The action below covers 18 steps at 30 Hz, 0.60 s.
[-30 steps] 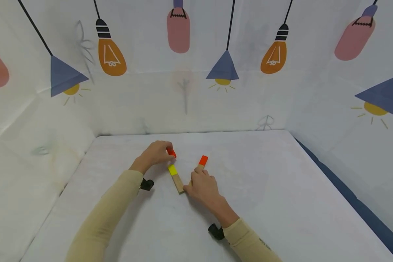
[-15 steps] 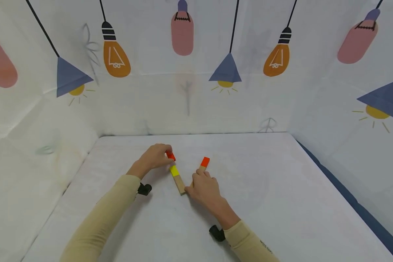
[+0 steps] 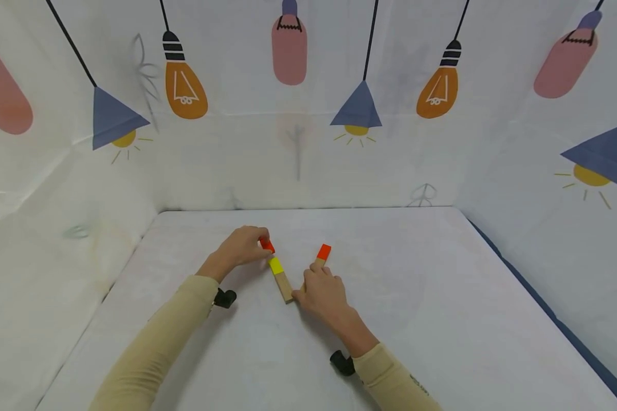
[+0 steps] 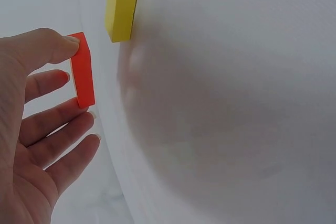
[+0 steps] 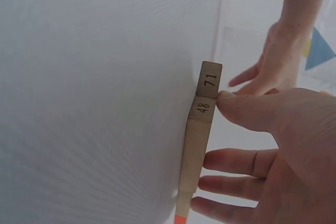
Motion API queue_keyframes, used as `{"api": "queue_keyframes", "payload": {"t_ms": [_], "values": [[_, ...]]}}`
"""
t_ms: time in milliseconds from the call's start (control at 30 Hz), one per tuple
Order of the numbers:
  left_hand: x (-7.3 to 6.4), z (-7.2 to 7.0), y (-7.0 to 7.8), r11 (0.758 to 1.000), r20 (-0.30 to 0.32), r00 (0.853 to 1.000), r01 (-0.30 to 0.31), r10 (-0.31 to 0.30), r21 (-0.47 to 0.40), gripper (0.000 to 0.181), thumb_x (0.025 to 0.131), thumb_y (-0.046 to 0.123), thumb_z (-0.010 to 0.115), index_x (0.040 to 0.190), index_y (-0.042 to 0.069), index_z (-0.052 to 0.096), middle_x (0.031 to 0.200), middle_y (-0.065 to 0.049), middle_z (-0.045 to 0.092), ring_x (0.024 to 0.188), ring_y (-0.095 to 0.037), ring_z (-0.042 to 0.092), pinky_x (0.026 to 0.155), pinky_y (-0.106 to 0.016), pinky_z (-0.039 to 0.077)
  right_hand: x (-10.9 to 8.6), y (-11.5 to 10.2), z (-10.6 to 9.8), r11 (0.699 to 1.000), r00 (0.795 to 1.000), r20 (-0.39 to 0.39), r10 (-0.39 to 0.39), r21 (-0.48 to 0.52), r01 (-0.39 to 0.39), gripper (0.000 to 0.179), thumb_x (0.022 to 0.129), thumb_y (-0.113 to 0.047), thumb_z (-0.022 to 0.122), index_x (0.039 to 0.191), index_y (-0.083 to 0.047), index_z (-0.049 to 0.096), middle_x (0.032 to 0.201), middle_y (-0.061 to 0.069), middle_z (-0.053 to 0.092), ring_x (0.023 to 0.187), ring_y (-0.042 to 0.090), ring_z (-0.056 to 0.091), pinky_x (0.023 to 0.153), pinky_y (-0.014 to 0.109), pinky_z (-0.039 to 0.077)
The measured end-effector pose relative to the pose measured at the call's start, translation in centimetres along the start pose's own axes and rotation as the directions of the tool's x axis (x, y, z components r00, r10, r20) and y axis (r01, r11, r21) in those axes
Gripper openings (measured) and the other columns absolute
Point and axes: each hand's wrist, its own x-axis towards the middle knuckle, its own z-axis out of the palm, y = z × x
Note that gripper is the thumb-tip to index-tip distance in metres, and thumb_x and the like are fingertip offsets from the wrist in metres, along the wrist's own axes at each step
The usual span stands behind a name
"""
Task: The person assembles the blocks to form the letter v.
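In the head view my left hand [image 3: 239, 248] pinches a small orange-red wooden block [image 3: 267, 246] between thumb and fingers. That block is close beyond the far end of a yellow block [image 3: 276, 265]; the left wrist view shows a gap between them. A plain wooden block [image 3: 284, 287] continues the yellow one toward me. My right hand [image 3: 323, 294] rests its fingertips on a second arm of the V. There the right wrist view shows a block marked 48 [image 5: 202, 109] meeting one marked 71 [image 5: 210, 80], the thumb tip at their joint. The hand partly covers this arm in the head view.
A second orange-red block [image 3: 324, 252] tips the right arm of the V. White sheeting covers the table [image 3: 468, 297], and a white backdrop [image 3: 226, 154] printed with lamps rises behind and at both sides. Dark cameras [image 3: 343, 362] sit at both wrists.
My left hand has shifted slightly left and nearer, bringing the orange-red block closer in line with the yellow one. The right hand stays in place on its blocks. The head view has shifted a little.
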Motion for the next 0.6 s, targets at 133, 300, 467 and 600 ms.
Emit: {"api": "queue_keyframes", "payload": {"t_ms": [133,300,467,600], "values": [[-0.1,0.1,-0.1,1.0,0.013,1.0,0.002,-0.002,-0.004,0.022,0.086,0.03,0.074,0.099,0.014,0.068,0.093,0.0,0.069,0.08,-0.018,0.056,0.071,-0.032,0.047,0.0,0.1,0.1,1.0,1.0,-0.002,-0.001,-0.001,0.001,0.037,0.086,-0.045,0.074,0.078,-0.014,0.055,0.098,0.001,0.054,0.095,0.021,0.052,0.074,0.038,0.045],[0.0,0.6,-0.3,1.0,0.021,1.0,0.017,-0.017,-0.001,0.02,0.086,0.03,0.071,0.099,0.015,0.067,0.093,0.001,0.068,0.08,-0.018,0.056,0.071,-0.03,0.047,0.0,0.1,0.0,1.0,1.0,-0.003,0.001,0.005,-0.001,0.038,0.086,-0.044,0.074,0.076,-0.014,0.054,0.099,0.002,0.055,0.096,0.021,0.051,0.075,0.04,0.046],[0.1,0.9,-0.5,1.0,0.02,0.999,0.028,-0.028,0.001,0.02,0.086,0.029,0.071,0.1,0.016,0.067,0.096,0.001,0.069,0.081,-0.018,0.057,0.073,-0.031,0.048,0.1,0.0,-0.1,1.0,1.0,0.006,-0.003,0.001,0.003,0.038,0.086,-0.045,0.074,0.076,-0.014,0.054,0.098,0.002,0.054,0.095,0.021,0.051,0.075,0.039,0.046],[0.2,1.1,-0.5,1.0,0.026,0.999,0.03,-0.03,0.002,0.02,0.087,0.028,0.07,0.102,0.015,0.067,0.098,-0.001,0.069,0.083,-0.019,0.057,0.076,-0.033,0.05,0.2,0.0,-0.1,1.0,1.0,0.001,-0.001,-0.002,0.001,0.039,0.086,-0.045,0.074,0.076,-0.014,0.054,0.097,0.001,0.054,0.094,0.02,0.051,0.074,0.039,0.046]]}}
